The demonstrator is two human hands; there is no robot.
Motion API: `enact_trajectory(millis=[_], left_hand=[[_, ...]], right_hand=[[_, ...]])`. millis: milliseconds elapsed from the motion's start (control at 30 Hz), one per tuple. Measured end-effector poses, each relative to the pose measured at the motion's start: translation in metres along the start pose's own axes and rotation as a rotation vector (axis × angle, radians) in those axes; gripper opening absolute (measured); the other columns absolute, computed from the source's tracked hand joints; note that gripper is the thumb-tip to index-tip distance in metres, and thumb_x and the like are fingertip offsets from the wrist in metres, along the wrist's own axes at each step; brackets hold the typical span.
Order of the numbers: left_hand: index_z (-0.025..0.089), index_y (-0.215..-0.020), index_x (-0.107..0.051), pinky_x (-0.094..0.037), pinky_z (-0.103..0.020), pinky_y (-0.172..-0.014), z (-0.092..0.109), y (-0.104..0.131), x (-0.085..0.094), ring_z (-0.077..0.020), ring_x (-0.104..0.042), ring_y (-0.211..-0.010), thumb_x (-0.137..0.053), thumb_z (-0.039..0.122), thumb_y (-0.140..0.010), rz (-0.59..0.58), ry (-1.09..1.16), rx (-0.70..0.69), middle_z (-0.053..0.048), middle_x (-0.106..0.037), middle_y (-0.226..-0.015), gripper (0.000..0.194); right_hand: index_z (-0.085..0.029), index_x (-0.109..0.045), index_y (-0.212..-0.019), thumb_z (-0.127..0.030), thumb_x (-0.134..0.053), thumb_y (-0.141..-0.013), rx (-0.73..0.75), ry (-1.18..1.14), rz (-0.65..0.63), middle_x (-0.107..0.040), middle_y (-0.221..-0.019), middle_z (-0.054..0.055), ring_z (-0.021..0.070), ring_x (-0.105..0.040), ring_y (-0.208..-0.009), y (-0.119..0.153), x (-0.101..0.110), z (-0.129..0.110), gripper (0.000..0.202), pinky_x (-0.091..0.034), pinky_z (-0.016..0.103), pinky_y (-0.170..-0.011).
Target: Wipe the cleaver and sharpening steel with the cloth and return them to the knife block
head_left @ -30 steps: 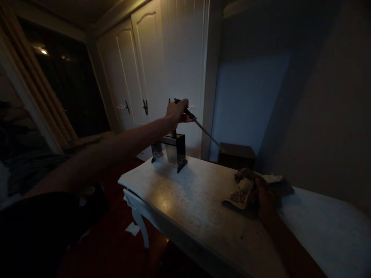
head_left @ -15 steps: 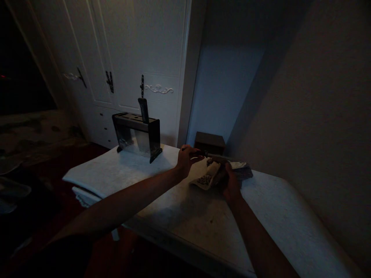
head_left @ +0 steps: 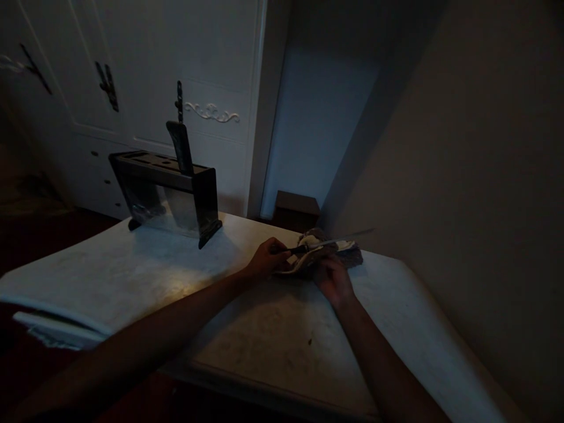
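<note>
My left hand [head_left: 267,258] is closed around the dark handle of a knife [head_left: 299,249]. The thin blade points right and rises slightly, passing over a patterned cloth [head_left: 311,257]. My right hand [head_left: 333,278] grips that cloth from below, near the blade; its fingers are partly hidden by the folds. The cloth is bunched, light beige with brown parts, and is held over the far side of the table [head_left: 273,329]. Left of my hands stands a knife block [head_left: 163,194] with clear sides and a black frame. One black-handled knife [head_left: 180,147] sticks up from its right end.
Behind the table rises a white wardrobe [head_left: 211,53] with dark handles. A small brown cabinet [head_left: 297,202] stands beyond the table's far edge. A bare wall [head_left: 462,176] runs along the right. The room is dim.
The view has shifted right and closer. The knife's blade now shows clearly above the cloth, where it was mostly wrapped before. My right hand has moved lower under the cloth.
</note>
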State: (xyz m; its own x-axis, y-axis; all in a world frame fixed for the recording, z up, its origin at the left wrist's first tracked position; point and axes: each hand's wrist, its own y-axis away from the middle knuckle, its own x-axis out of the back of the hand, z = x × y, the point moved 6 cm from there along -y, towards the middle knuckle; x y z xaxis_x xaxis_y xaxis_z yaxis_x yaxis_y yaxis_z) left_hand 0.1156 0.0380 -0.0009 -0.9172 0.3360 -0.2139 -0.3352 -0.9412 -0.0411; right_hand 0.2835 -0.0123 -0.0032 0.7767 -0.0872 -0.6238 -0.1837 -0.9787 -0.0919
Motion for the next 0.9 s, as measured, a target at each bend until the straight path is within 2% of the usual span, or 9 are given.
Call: enact_trajectory(millis=[100,267,400,500,600,700,900], left_hand=[[0.020,-0.071,-0.060,-0.050,-0.028,-0.063,0.006,0.001,0.004,-0.0160,-0.063,-0.067,-0.078,0.024,-0.060,-0.014,-0.184,-0.155,-0.001,-0.064,-0.072,0.022],[0.022,-0.075,-0.062,-0.047,-0.030,-0.066,0.007,0.009,-0.001,-0.0195,-0.062,-0.072,-0.075,0.027,-0.064,-0.129,-0.408,-0.282,-0.003,-0.069,-0.078,0.018],[0.023,-0.076,-0.060,-0.045,-0.030,-0.069,0.011,0.012,0.001,-0.0196,-0.060,-0.076,-0.068,0.017,-0.066,-0.071,-0.546,-0.379,-0.003,-0.068,-0.081,0.014],[0.020,-0.081,-0.059,-0.044,-0.030,-0.071,0.015,0.013,0.002,-0.0191,-0.058,-0.079,-0.060,0.005,-0.065,-0.015,-0.671,-0.432,-0.003,-0.065,-0.084,0.023],[0.017,-0.086,-0.058,-0.043,-0.031,-0.074,0.019,0.016,0.000,-0.0192,-0.056,-0.083,-0.051,-0.004,-0.062,0.008,-0.791,-0.485,-0.004,-0.062,-0.087,0.033],[0.016,-0.088,-0.059,-0.044,-0.032,-0.075,0.023,0.018,-0.002,-0.0198,-0.055,-0.085,-0.050,-0.005,-0.062,0.013,-0.847,-0.511,-0.006,-0.061,-0.089,0.034],[0.015,-0.097,-0.065,-0.045,-0.037,-0.086,0.030,0.019,-0.001,-0.0236,-0.058,-0.095,-0.055,0.007,-0.079,-0.010,-0.867,-0.512,-0.010,-0.066,-0.098,0.022]], right_hand=[[-0.022,-0.068,-0.086,-0.011,-0.077,-0.060,0.019,0.060,0.090,-0.074,-0.084,-0.002,0.0178,-0.069,-0.083,0.000,0.007,0.005,0.029,-0.056,0.032,-0.087],[-0.023,-0.068,-0.089,-0.006,-0.084,-0.050,0.079,0.130,0.194,-0.074,-0.082,-0.004,0.0186,-0.070,-0.078,0.008,0.009,0.003,0.045,-0.060,0.032,-0.075],[-0.022,-0.068,-0.090,-0.008,-0.086,-0.047,0.105,0.191,0.204,-0.074,-0.080,-0.003,0.0200,-0.071,-0.076,0.012,0.003,0.003,0.049,-0.062,0.033,-0.072],[-0.020,-0.068,-0.086,-0.009,-0.087,-0.044,0.094,0.214,0.256,-0.074,-0.078,-0.002,0.0189,-0.071,-0.072,0.013,0.004,0.006,0.048,-0.061,0.029,-0.067],[-0.020,-0.068,-0.085,-0.011,-0.086,-0.047,0.084,0.191,0.255,-0.075,-0.080,-0.001,0.0176,-0.070,-0.070,0.012,0.004,0.008,0.043,-0.061,0.027,-0.065],[-0.020,-0.068,-0.084,-0.012,-0.085,-0.052,0.084,0.139,0.239,-0.075,-0.082,-0.001,0.0175,-0.071,-0.073,0.010,0.005,0.006,0.037,-0.061,0.027,-0.067],[-0.019,-0.070,-0.092,-0.014,-0.081,-0.066,0.083,0.012,0.326,-0.076,-0.095,0.002,0.0161,-0.071,-0.085,0.003,0.022,-0.005,0.028,-0.060,0.025,-0.075]])
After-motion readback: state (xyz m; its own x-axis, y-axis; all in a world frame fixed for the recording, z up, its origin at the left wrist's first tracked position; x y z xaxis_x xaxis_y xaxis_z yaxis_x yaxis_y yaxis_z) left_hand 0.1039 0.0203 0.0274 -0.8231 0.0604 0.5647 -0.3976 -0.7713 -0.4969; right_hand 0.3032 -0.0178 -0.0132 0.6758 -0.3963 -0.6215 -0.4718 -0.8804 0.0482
